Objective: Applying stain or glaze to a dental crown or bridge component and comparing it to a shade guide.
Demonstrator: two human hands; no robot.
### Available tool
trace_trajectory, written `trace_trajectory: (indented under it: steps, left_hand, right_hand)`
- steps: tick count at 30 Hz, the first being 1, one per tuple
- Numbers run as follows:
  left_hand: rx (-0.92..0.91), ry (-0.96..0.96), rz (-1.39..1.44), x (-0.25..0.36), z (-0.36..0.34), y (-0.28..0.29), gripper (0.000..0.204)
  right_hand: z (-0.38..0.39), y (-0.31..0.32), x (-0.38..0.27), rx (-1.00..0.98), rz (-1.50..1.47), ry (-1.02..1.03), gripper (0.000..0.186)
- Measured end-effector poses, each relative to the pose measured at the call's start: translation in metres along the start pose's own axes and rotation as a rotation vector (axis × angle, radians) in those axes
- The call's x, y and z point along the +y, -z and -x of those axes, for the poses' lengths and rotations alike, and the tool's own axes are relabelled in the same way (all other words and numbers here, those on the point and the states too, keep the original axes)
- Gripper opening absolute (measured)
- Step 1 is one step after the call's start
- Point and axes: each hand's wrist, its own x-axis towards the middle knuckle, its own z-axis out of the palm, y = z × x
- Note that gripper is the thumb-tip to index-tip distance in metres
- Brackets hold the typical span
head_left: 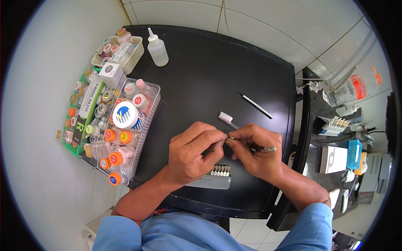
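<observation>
My left hand (193,151) is pinched closed, its thumb and fingertips around something too small to make out. Fingertip to fingertip with it, my right hand (263,154) grips a thin metal-handled tool (270,149), whose back end sticks out beside the knuckles; its working tip is hidden. Under my left hand lies a tooth shade guide (213,181), partly covered, with several tooth-coloured tabs showing. Just beyond the fingers is a toothbrush (226,118) with white bristles. Farther off to the right, a slim silver brush (256,105) with a dark pointed tip rests on the black table (201,75).
At left, a clear bin (157,100), a green basket (67,147) and a cream basket (137,56) hold several small jars. A squeeze bottle (158,51) stands at the back. Along the right counter are a plastic bottle (356,88), a white box (333,160) and a blue container (354,154).
</observation>
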Motion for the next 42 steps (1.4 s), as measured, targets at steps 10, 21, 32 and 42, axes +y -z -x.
trace_trajectory:
  steps: [10, 21, 32, 42]
  left_hand:
    - [0.030, 0.031, 0.056, 0.000, -0.003, -0.001, 0.020]
    - [-0.013, 0.110, 0.092, -0.005, -0.003, 0.001, 0.019]
    - [-0.098, 0.669, 0.844, -0.001, 0.002, 0.000, 0.011]
    - [-0.156, 0.649, 0.821, 0.000, 0.003, -0.003, 0.011]
  right_hand:
    - [0.000, 0.001, 0.005, 0.051, -0.085, -0.027, 0.012]
    - [-0.006, 0.007, 0.010, 0.058, 0.050, 0.025, 0.021]
    - [-0.001, 0.003, 0.001, -0.043, -0.594, -0.437, 0.016]
    - [-0.002, 0.003, 0.000, -0.021, -0.671, -0.479, 0.016]
